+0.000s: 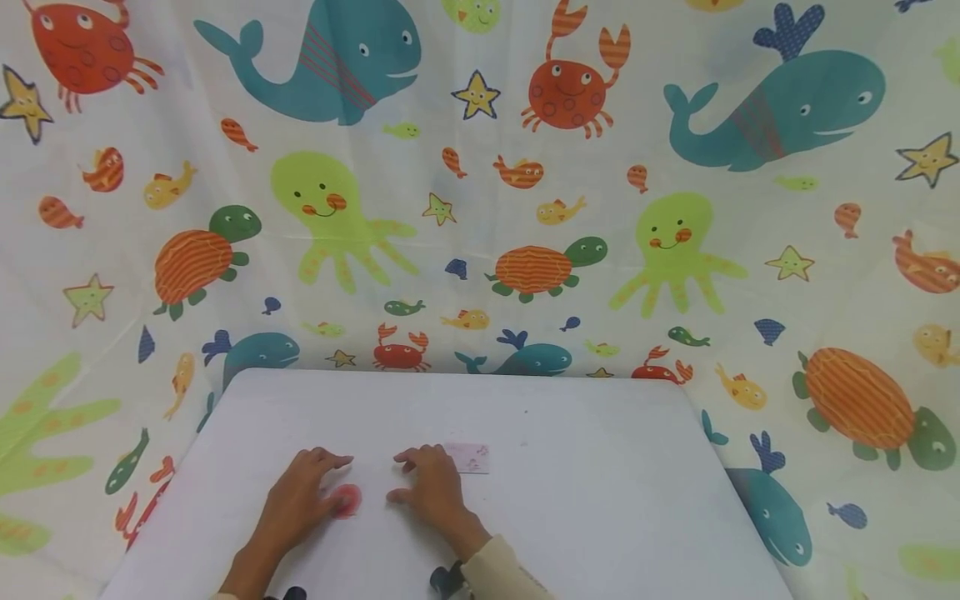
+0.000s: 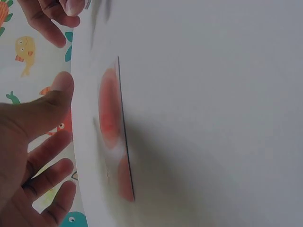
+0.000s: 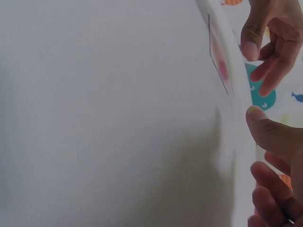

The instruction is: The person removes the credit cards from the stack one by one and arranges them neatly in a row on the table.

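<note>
My left hand (image 1: pixel 298 493) is over the left half of the white table, fingers spread and bent loosely. Its thumb overlaps the edge of a red round picture (image 1: pixel 351 499) in the head view. In the left wrist view this is a thin pale card (image 2: pixel 110 109) with red shapes on it, apart from the thumb. My right hand (image 1: pixel 437 492) hovers a short way to the right, thumb and fingers apart, nothing between them. Just behind its fingers lies a small pink card (image 1: pixel 472 457) with darker marks, its left part hidden by that hand.
The white table (image 1: pixel 600 500) has rounded far corners. Behind it hangs a cloth (image 1: pixel 480 183) printed with sea animals. Black pieces of wrist gear (image 1: pixel 447 580) and a beige sleeve (image 1: pixel 504 572) show at the bottom.
</note>
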### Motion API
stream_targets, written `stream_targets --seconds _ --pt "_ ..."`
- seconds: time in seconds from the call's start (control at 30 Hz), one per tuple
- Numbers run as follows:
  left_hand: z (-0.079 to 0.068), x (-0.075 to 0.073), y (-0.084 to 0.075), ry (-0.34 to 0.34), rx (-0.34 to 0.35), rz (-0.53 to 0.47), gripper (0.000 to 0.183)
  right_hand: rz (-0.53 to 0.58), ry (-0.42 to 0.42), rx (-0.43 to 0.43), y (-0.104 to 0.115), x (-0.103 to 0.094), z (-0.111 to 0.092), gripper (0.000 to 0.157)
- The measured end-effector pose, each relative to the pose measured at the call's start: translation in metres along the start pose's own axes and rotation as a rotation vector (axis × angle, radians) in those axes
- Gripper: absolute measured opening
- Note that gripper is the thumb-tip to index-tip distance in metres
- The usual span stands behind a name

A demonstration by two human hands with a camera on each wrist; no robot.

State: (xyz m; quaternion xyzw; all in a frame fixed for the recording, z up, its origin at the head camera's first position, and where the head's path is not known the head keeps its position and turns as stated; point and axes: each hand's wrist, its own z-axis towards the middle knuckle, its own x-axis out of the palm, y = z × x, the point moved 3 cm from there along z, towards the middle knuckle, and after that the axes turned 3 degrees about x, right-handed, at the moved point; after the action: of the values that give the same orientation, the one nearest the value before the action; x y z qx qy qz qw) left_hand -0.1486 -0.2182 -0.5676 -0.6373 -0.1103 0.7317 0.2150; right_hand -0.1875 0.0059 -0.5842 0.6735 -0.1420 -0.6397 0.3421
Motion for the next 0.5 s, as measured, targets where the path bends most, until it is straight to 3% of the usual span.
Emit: stream_targets --seconds 0.5 --pt "0.017 0.007 -0.02 -0.022 0.04 -0.02 0.055 -0.022 -0.059 0.024 -0.016 -0.012 -0.001 0.04"
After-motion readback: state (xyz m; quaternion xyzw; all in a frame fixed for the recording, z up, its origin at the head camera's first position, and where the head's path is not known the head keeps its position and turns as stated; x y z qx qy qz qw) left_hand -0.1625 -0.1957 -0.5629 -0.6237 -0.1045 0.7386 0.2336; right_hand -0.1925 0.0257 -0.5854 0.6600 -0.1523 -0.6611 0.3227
